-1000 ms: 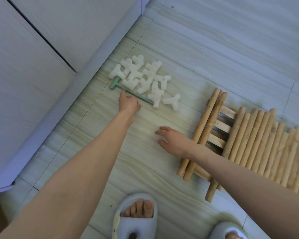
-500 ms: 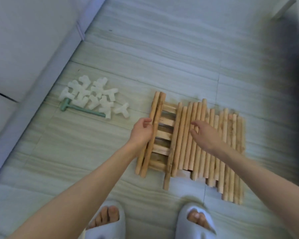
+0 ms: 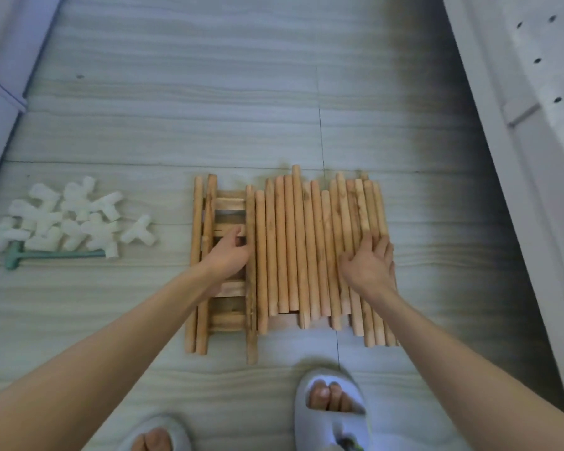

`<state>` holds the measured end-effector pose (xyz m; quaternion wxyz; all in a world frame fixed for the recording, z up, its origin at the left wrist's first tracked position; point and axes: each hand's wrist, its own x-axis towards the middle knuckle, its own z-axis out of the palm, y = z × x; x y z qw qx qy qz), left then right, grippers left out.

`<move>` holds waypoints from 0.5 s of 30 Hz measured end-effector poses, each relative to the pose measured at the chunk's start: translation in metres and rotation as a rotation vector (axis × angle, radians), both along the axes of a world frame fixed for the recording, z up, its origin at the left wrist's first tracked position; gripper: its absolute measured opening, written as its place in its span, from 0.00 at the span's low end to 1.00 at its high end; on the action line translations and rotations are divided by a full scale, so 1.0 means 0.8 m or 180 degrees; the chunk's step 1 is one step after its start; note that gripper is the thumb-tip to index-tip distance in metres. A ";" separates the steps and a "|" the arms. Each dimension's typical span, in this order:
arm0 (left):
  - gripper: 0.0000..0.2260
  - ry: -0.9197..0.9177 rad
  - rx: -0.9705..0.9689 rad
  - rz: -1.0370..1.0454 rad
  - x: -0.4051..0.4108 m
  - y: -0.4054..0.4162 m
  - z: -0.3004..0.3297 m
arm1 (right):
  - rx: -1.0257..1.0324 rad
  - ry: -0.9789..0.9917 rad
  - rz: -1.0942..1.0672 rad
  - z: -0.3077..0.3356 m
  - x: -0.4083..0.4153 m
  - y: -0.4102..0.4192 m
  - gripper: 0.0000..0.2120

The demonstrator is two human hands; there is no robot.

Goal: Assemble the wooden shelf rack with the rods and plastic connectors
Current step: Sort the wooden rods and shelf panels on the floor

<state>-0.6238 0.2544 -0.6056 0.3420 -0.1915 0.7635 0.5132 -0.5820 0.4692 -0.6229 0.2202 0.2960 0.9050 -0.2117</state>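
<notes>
Several wooden rods (image 3: 306,249) lie side by side on the tiled floor, over flat wooden slats (image 3: 230,203) that show through a gap at the left. My left hand (image 3: 228,258) is in that gap, its fingers curled round one rod (image 3: 250,320) while the thumb points away from me. My right hand (image 3: 370,268) rests flat with spread fingers on the rods at the right side of the bundle. A pile of white plastic connectors (image 3: 62,219) sits on the floor to the left, apart from both hands.
A green mallet (image 3: 56,254) lies just below the connector pile. A white cabinet base (image 3: 0,76) runs along the left, and a white perforated panel (image 3: 551,92) stands at the right. My feet in white slippers (image 3: 332,408) are near the bottom edge.
The view swung right, from the connectors to the rods. My left hand left the two leftmost rods and took a rod further right. My right hand slid right across the bundle.
</notes>
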 end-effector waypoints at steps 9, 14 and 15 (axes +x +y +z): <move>0.25 -0.0006 0.0033 0.0253 0.008 0.001 0.000 | -0.0174 0.0814 -0.0348 0.012 -0.003 -0.012 0.27; 0.26 -0.0122 0.0033 0.0392 0.004 -0.004 -0.002 | -0.0270 0.0275 -0.0738 0.011 -0.008 -0.004 0.29; 0.25 -0.0168 0.0049 0.0376 0.003 -0.004 -0.003 | -0.0330 0.0224 -0.0761 0.010 -0.010 -0.002 0.30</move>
